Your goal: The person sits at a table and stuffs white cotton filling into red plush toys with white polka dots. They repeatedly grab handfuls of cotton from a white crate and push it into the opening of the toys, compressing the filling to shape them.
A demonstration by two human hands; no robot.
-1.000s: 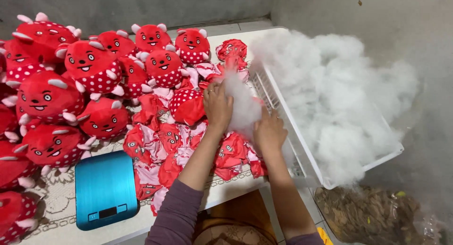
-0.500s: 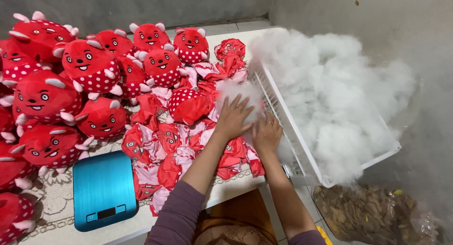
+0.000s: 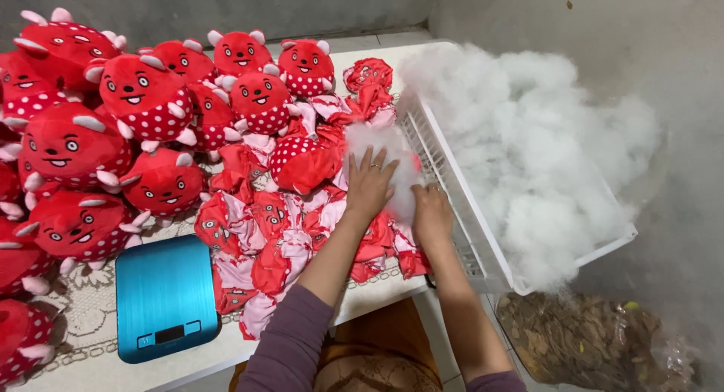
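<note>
left hand [image 3: 369, 184] lies flat, fingers spread, on a white stuffing clump [image 3: 385, 147]; right hand [image 3: 432, 215] cups its lower edge, fingers together, beside the white basket [image 3: 452, 181]

Left hand [image 3: 369, 184] flat, right hand [image 3: 431, 211] curled.

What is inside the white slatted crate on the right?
The white crate holds a heaped pile of white stuffing fibre that rises above its rim. The fibre covers the crate's bottom, so anything beneath it cannot be seen.
</note>
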